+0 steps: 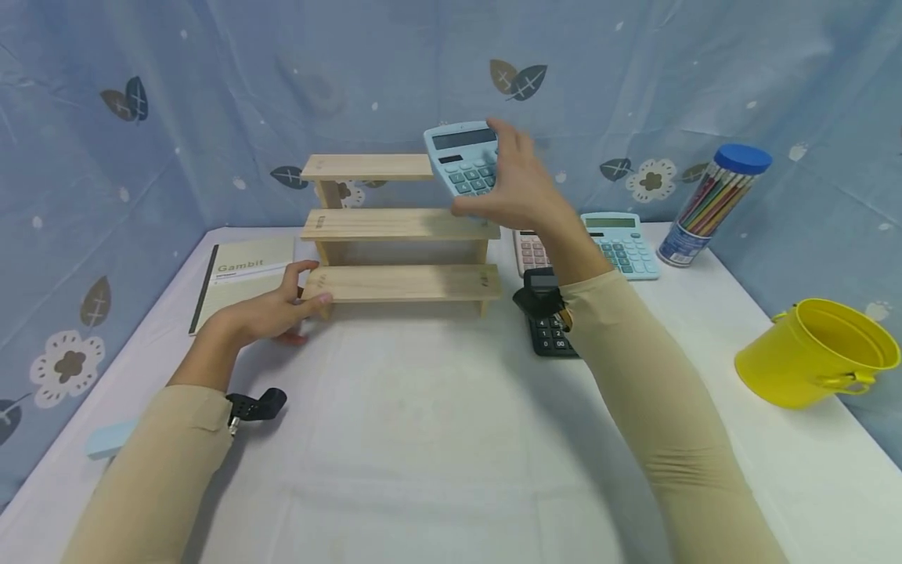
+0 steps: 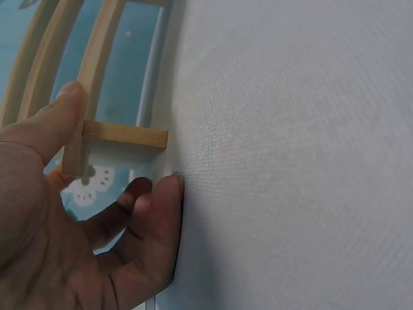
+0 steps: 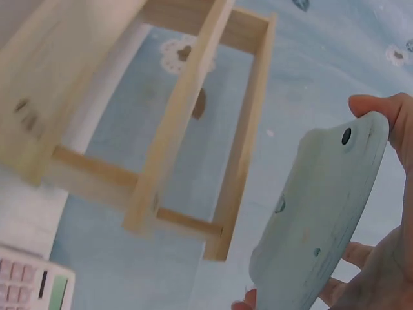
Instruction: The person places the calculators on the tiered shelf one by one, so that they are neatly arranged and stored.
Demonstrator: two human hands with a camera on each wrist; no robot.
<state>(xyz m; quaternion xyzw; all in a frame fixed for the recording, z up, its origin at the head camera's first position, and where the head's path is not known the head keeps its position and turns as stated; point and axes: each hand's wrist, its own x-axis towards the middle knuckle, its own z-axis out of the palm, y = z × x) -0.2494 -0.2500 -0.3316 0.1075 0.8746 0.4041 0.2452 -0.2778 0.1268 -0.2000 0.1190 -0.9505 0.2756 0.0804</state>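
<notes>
A three-tier wooden shelf rack [image 1: 402, 283] stands on the white-covered table. At its lowest tier's left end, my left hand [image 1: 261, 313] pinches the board; in the left wrist view the thumb lies against that board [image 2: 97, 64] and the other fingers curl below. My right hand [image 1: 521, 184] grips a light blue calculator [image 1: 461, 153] by its right side, in the air before the right end of the upper tiers. Its keys face the head camera. The right wrist view shows the calculator's back [image 3: 316, 206], apart from the rack [image 3: 181, 113].
Right of the rack lie a pink calculator [image 1: 530, 252], a black calculator [image 1: 553, 338] and another light blue calculator [image 1: 623, 254]. A blue-lidded pencil jar [image 1: 705, 200] and a yellow bucket [image 1: 785, 360] stand farther right. At left are a notebook [image 1: 243, 290] and a light blue object [image 1: 109, 440].
</notes>
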